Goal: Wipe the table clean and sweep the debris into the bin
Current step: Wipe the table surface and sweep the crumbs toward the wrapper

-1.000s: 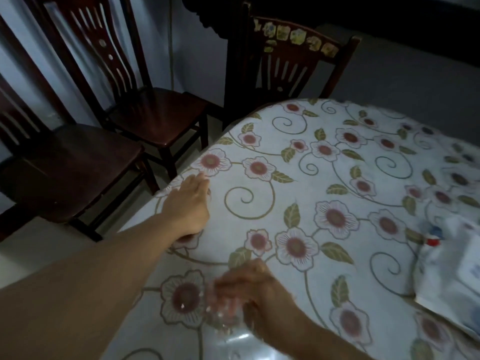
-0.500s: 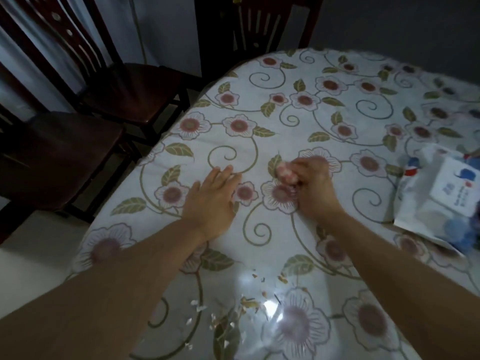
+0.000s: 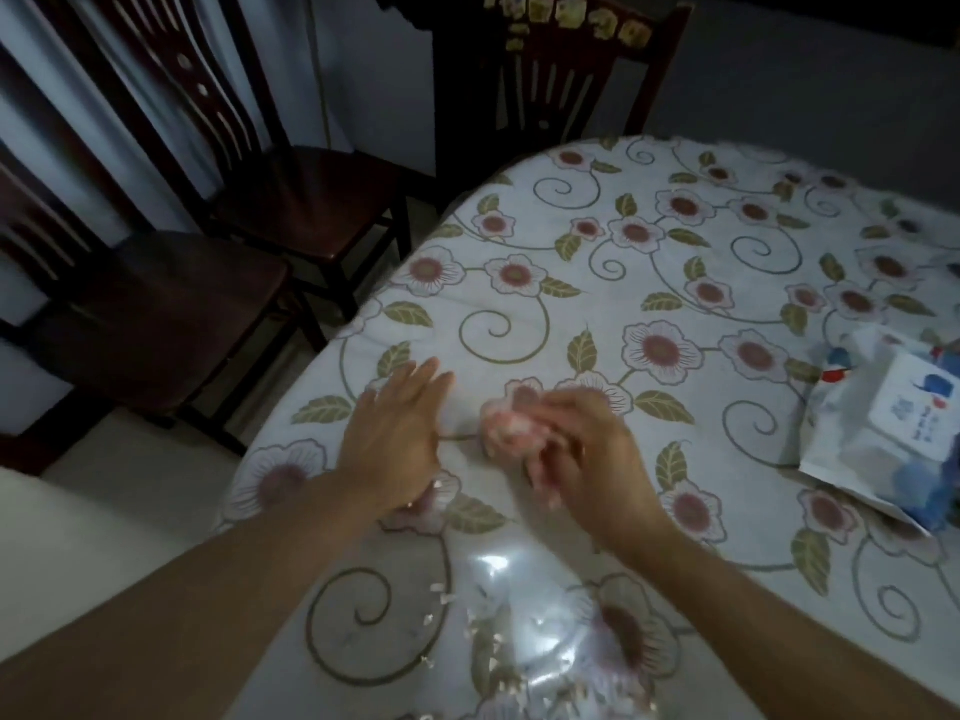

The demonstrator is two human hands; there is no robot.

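Observation:
The table (image 3: 675, 283) wears a white floral cloth under clear plastic. My right hand (image 3: 582, 459) grips a crumpled pink cloth (image 3: 506, 431) and holds it against the tabletop near the middle. My left hand (image 3: 395, 439) lies flat on the table just left of the cloth, fingers straight and spread. Small pale crumbs of debris (image 3: 483, 631) are scattered on the table near the front edge, between my forearms. No bin shows in this view.
Two dark wooden chairs (image 3: 291, 200) (image 3: 130, 298) stand left of the table, and a third (image 3: 561, 70) stands at the far end. A white plastic packet with blue print (image 3: 883, 428) lies at the right edge. Pale floor (image 3: 104, 511) shows at the left.
The view shifted back up. My right hand with the pink cloth drew nearer to me, and the left hand stayed flat beside it.

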